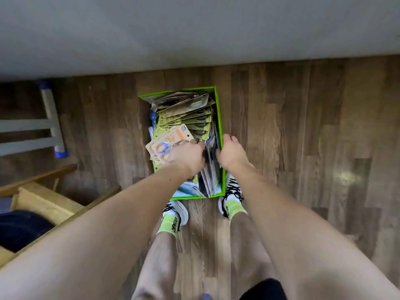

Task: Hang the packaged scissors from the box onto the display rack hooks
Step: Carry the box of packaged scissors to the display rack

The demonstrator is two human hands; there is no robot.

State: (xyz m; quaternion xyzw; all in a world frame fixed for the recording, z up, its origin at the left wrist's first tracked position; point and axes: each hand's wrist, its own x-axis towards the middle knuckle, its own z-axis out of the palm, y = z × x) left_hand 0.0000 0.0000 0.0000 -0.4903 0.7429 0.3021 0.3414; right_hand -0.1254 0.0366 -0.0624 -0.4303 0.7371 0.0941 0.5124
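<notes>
A green box (218,109) stands on the wooden floor in front of my feet, packed with packaged scissors. Yellow-green cards (186,119) fan out at the far end, orange cards (171,137) lie on the left, and dark packs (211,169) stand on edge along the right wall. My left hand (187,155) reaches into the box, its fingers curled down among the dark upright packs. My right hand (232,151) is at the right rim, its fingers tucked behind the same packs. No display rack hooks are in view.
A grey-white surface (194,29) fills the top of the view. A step ladder (50,122) lies at the left. A wooden crate (47,202) with something dark inside sits at the lower left. My shoes (179,211) stand just behind the box.
</notes>
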